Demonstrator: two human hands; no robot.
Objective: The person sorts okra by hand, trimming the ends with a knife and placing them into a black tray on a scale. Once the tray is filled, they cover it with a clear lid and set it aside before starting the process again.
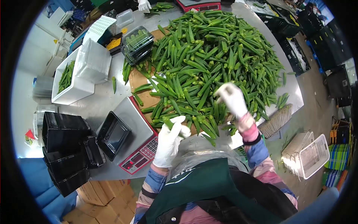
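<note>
A large heap of green okra (220,48) covers the middle of the metal table. My left hand (167,145), in a white glove, is closed around a piece of okra (167,122) near the heap's front edge. Over the front right of the heap is my right hand (234,100), also gloved in white. Its fingers are loosely curved and slightly apart, with nothing visible in them. Left of my left hand, a black plastic tray (113,135) rests tilted on a red and grey weighing scale (140,160).
Stacked black trays (65,130) stand at the left. Behind them are a white bin (74,91) holding okra and clear lids, and a lidded okra pack (137,43). A brush (276,121) lies at the right edge. Another person's gloved hand (144,5) is at the far side.
</note>
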